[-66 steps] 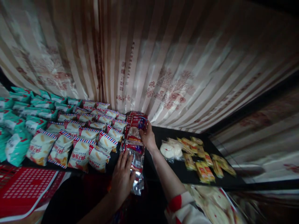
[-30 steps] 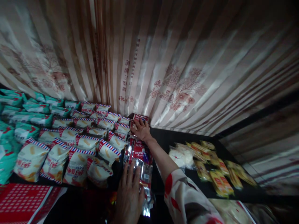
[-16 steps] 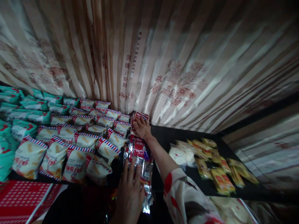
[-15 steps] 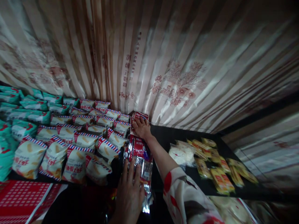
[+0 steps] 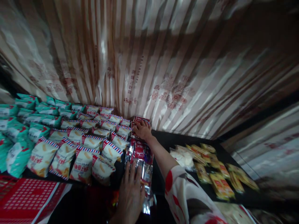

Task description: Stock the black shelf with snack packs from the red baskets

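A column of dark red snack packets (image 5: 140,150) with silvery ends runs along the black shelf (image 5: 161,141) toward me. My right hand (image 5: 143,130) lies with fingers spread on the farthest packets, close to the curtain. Nearer to me, my left hand (image 5: 131,189) rests flat, fingers stretched out, over the left side of the front packets. Neither hand is closed round a packet. White snack bags (image 5: 80,165) with striped red and blue edges stand in rows just left of the red packets.
Teal bags (image 5: 18,155) fill the far left. Right of my forearm lie clear bags of something white (image 5: 183,157) and several yellow packets (image 5: 218,183). A red plastic basket (image 5: 28,196) sits at the lower left. A striped, printed curtain (image 5: 130,46) hangs behind the shelf.
The camera view has shifted slightly, so the bags appear further right and lower. Both hands stay on the red packets, and my right fingers look slightly more bent.
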`<state>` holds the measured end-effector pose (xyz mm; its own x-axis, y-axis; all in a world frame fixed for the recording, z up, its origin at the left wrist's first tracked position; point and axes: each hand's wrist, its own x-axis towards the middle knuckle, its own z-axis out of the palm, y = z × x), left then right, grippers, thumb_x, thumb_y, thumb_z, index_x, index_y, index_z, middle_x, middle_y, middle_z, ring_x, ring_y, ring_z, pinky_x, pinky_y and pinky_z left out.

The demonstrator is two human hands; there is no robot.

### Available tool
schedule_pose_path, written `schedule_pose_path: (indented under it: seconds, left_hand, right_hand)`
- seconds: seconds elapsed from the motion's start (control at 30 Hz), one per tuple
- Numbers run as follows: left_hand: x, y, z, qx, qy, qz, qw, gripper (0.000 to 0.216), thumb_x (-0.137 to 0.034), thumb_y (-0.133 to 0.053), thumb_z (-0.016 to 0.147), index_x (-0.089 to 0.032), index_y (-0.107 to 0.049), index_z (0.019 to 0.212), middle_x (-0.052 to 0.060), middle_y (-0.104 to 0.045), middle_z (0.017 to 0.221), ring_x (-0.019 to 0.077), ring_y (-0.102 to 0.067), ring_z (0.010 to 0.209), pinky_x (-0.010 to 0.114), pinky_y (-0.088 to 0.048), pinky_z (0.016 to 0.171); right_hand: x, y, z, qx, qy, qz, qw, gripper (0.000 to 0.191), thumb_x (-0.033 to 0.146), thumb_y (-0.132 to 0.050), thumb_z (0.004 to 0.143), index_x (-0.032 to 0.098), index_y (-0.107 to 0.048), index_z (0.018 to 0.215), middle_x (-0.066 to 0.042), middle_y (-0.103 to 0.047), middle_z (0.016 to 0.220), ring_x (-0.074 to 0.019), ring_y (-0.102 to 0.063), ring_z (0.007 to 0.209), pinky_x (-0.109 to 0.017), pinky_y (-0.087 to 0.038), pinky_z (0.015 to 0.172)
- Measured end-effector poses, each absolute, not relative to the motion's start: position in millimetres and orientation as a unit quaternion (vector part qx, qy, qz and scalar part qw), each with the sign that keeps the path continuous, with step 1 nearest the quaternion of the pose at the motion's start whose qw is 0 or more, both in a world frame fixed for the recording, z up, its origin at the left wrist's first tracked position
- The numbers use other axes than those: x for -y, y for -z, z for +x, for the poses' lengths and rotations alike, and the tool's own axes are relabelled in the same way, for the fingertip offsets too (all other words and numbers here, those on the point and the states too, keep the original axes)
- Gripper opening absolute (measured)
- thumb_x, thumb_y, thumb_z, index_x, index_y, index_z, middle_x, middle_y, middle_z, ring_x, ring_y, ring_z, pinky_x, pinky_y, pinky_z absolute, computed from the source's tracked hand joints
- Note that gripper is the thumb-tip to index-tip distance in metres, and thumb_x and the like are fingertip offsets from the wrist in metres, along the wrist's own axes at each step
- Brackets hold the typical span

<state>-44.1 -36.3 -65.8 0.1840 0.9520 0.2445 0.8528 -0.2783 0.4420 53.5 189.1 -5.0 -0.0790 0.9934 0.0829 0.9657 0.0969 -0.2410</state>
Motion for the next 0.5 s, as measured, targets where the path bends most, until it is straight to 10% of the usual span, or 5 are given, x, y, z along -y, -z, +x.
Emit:
schedule_pose_path:
  seconds: [0.23, 0.5]
  left_hand:
    - [34.6, 47.2, -48.6, -0.592, -0.229, 0.759, 0.144, 0.055, -0.021, -0.052, 0.076, -0.017, -0.047, 0.131, 0.009, -0.032, 0.146, 0.0319, -0.027, 0.134, 0.045, -0.037, 0.104]
    - [41.8, 37.0, -53.6, -0.598, -0.236, 0.749, 0.16, 0.062, -0.014, -0.049, 0.075, -0.012, -0.038, 0.135, 0.013, -0.027, 0.148, 0.0289, -0.022, 0.137, 0.044, -0.031, 0.108]
  right_hand:
    - [-150.2, -12.6, 60.1, 0.723, -0.058, -0.634, 0.269, 0.034, 0.03, -0.043, 0.086, 0.019, -0.063, 0.112, -0.008, -0.048, 0.134, -0.0206, -0.042, 0.124, -0.037, -0.028, 0.105]
    - [-48.8, 12.1, 91.2, 0.533, -0.164, -0.659, 0.505, 0.053, 0.049, -0.036, 0.085, 0.012, -0.056, 0.117, -0.014, -0.053, 0.128, -0.0224, -0.045, 0.121, -0.037, -0.031, 0.104]
